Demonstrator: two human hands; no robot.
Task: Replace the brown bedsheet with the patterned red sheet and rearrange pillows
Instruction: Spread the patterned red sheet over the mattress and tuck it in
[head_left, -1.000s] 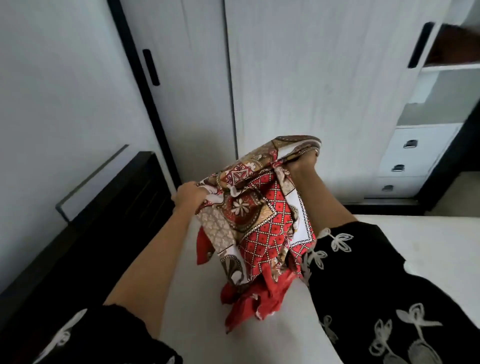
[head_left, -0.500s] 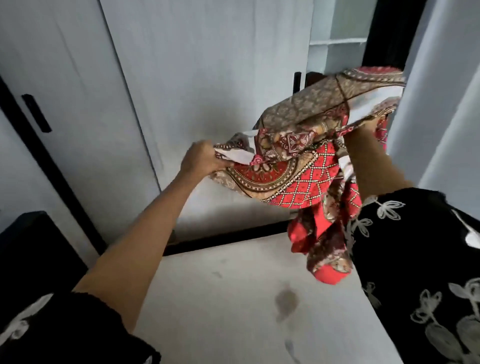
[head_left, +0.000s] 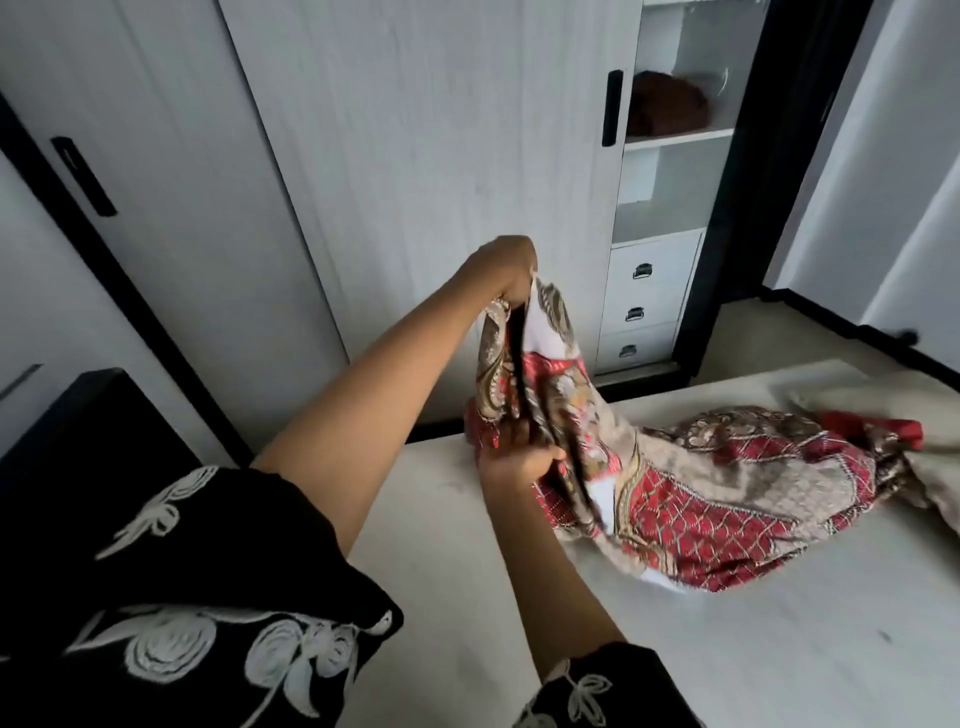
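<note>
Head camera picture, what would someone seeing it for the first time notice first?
The patterned red sheet stands out most, bunched and trailing across the bare pale mattress at centre right. Both hands grip its near end: the left hand lifts an edge high, the right hand holds it lower, by the mattress. Behind stands a white wardrobe with black handles.

bare mattress (head_left: 779, 649) (sheet (head_left: 727, 493) beyond)

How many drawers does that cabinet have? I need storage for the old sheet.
3, stacked under the open shelves: top drawer, middle drawer, bottom drawer. None seem hidden.
</note>
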